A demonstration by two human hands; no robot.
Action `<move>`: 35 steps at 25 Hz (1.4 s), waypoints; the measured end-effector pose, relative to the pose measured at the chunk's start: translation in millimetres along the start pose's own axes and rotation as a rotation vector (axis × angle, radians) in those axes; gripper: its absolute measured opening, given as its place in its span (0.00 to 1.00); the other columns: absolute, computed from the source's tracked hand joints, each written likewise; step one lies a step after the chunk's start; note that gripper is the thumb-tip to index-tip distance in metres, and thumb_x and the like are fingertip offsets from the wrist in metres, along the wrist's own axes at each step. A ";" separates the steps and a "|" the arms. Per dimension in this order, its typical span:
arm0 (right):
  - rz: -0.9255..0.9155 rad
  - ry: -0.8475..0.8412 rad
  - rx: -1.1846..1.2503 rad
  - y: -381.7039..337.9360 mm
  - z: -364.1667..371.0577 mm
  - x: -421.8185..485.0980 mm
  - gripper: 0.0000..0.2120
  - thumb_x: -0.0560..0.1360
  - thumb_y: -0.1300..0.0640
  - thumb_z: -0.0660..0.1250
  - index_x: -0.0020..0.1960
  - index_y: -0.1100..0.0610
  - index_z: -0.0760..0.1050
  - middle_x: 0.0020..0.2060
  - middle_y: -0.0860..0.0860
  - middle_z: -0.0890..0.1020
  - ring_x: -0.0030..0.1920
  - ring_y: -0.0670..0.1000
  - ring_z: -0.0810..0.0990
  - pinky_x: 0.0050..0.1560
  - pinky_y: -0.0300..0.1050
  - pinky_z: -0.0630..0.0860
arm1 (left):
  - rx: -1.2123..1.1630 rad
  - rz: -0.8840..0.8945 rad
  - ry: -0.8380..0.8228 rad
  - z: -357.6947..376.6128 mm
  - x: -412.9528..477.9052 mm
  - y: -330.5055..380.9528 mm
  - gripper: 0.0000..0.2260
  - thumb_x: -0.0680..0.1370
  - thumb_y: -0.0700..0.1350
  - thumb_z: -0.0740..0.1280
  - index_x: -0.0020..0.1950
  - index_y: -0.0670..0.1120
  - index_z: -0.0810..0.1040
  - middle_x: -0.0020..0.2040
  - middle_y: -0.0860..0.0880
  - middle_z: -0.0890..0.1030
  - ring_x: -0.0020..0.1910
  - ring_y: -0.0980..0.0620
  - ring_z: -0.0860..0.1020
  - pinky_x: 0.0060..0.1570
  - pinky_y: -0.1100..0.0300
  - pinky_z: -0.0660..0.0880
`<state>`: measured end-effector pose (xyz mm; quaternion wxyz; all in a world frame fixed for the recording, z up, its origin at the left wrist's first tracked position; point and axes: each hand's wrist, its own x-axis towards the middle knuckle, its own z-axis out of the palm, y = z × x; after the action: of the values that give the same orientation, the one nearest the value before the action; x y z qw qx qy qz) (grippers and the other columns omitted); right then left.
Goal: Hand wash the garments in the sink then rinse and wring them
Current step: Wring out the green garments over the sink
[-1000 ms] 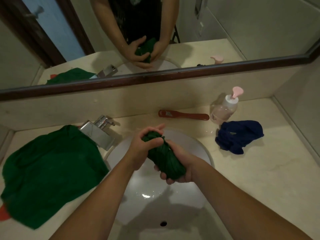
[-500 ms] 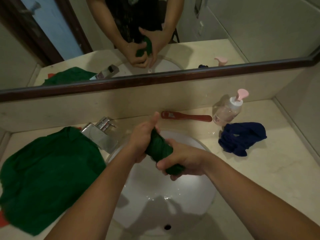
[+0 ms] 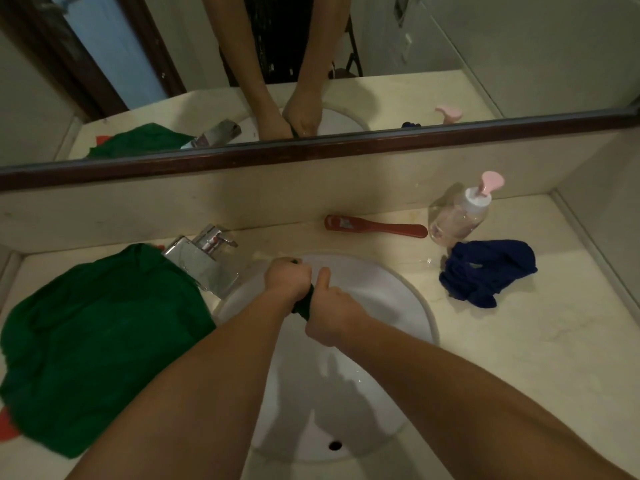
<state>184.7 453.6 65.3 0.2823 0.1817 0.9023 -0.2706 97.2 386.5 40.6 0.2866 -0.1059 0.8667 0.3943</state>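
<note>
Over the white sink (image 3: pixel 391 289), both hands grip a small dark green garment (image 3: pixel 304 306) twisted into a tight roll. My left hand (image 3: pixel 286 277) clenches its far end, knuckles up. My right hand (image 3: pixel 330 313) wraps the near end with the thumb raised. Only a short strip of cloth shows between the fists. A large green garment (image 3: pixel 90 341) lies spread on the counter to the left. A crumpled dark blue garment (image 3: pixel 485 271) lies on the counter to the right.
A chrome tap (image 3: pixel 204 261) stands at the sink's left rim. A red brush (image 3: pixel 375 228) lies along the back wall, next to a clear pump bottle (image 3: pixel 462 213) with a pink top. The mirror above reflects my hands.
My hands have twisted the green garment tighter and closed together, so less cloth shows. The right hand has rolled over the top of the roll. The view has tilted down a little.
</note>
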 end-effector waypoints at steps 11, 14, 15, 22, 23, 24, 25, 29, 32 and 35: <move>0.060 0.049 0.240 6.0 14.4 -11.9 0.31 0.73 0.59 0.72 0.69 0.56 0.57 0.52 0.57 0.77 0.51 0.58 0.81 0.43 0.51 0.80 | 0.067 0.104 -0.040 -1.4 -10.0 1.1 0.10 0.79 0.47 0.68 0.42 0.41 0.77 0.44 0.39 0.81 0.41 0.42 0.79 0.35 0.56 0.73; 0.138 -0.123 0.586 12.7 2.6 -24.8 0.25 0.70 0.58 0.77 0.61 0.56 0.67 0.46 0.55 0.78 0.44 0.55 0.81 0.35 0.48 0.77 | -0.126 0.088 -0.182 -8.4 -17.6 -0.3 0.12 0.77 0.53 0.72 0.46 0.44 0.81 0.47 0.41 0.83 0.45 0.45 0.81 0.45 0.52 0.78; 0.133 -0.169 0.709 18.2 -1.9 -31.1 0.23 0.69 0.58 0.78 0.58 0.57 0.71 0.44 0.55 0.80 0.41 0.54 0.81 0.35 0.47 0.77 | -0.195 0.087 -0.220 -12.1 -23.9 0.5 0.12 0.76 0.55 0.73 0.48 0.46 0.82 0.48 0.42 0.83 0.47 0.45 0.82 0.48 0.52 0.79; 0.111 0.119 1.324 55.9 -34.0 -72.2 0.13 0.77 0.53 0.74 0.60 0.54 0.79 0.55 0.58 0.83 0.54 0.57 0.82 0.44 0.48 0.81 | -0.528 0.092 -0.180 -7.8 -60.9 11.5 0.20 0.78 0.62 0.68 0.53 0.44 0.80 0.50 0.40 0.82 0.50 0.40 0.82 0.46 0.48 0.80; 0.138 0.217 1.338 58.6 -36.0 -75.7 0.13 0.79 0.51 0.73 0.61 0.53 0.78 0.55 0.57 0.82 0.54 0.57 0.82 0.42 0.47 0.81 | -0.534 0.094 -0.180 -2.3 -66.2 16.2 0.20 0.79 0.60 0.67 0.54 0.43 0.80 0.50 0.39 0.81 0.49 0.41 0.82 0.45 0.50 0.79; 0.162 0.315 1.309 61.7 -36.8 -78.0 0.15 0.79 0.49 0.72 0.63 0.52 0.76 0.56 0.56 0.81 0.54 0.56 0.82 0.39 0.46 0.80 | -0.531 0.106 -0.180 2.8 -72.6 20.1 0.18 0.80 0.58 0.65 0.55 0.42 0.79 0.49 0.39 0.80 0.47 0.42 0.81 0.41 0.52 0.79; 0.179 0.404 1.263 65.9 -37.4 -81.2 0.16 0.80 0.47 0.71 0.64 0.52 0.74 0.56 0.55 0.80 0.53 0.56 0.82 0.37 0.44 0.79 | -0.523 0.117 -0.184 9.0 -79.8 24.3 0.16 0.81 0.54 0.65 0.56 0.41 0.78 0.49 0.40 0.80 0.46 0.43 0.81 0.36 0.55 0.79; 0.211 0.618 1.246 93.2 -47.7 -89.8 0.13 0.80 0.48 0.70 0.56 0.56 0.75 0.49 0.57 0.82 0.46 0.57 0.84 0.27 0.39 0.74 | -0.543 0.154 -0.275 35.0 -96.9 34.5 0.13 0.78 0.52 0.72 0.54 0.43 0.80 0.51 0.37 0.82 0.48 0.38 0.83 0.33 0.51 0.81; 0.234 0.567 1.246 123.1 -60.3 -92.9 0.12 0.80 0.49 0.69 0.55 0.57 0.75 0.47 0.57 0.82 0.43 0.54 0.83 0.31 0.42 0.77 | -0.550 0.201 -0.264 55.8 -107.9 49.5 0.14 0.77 0.56 0.73 0.54 0.48 0.81 0.51 0.41 0.83 0.49 0.41 0.83 0.37 0.49 0.82; 0.243 0.490 1.202 156.1 -64.6 -82.6 0.14 0.81 0.47 0.68 0.58 0.56 0.74 0.50 0.56 0.81 0.48 0.54 0.82 0.37 0.46 0.80 | -0.533 0.263 -0.182 85.1 -111.9 60.7 0.14 0.78 0.57 0.71 0.60 0.52 0.80 0.57 0.45 0.81 0.54 0.46 0.81 0.42 0.52 0.81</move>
<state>297.1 600.3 100.1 -0.0533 0.4647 0.6054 -0.6440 198.6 485.6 98.7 0.2717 -0.0283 0.7099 0.6492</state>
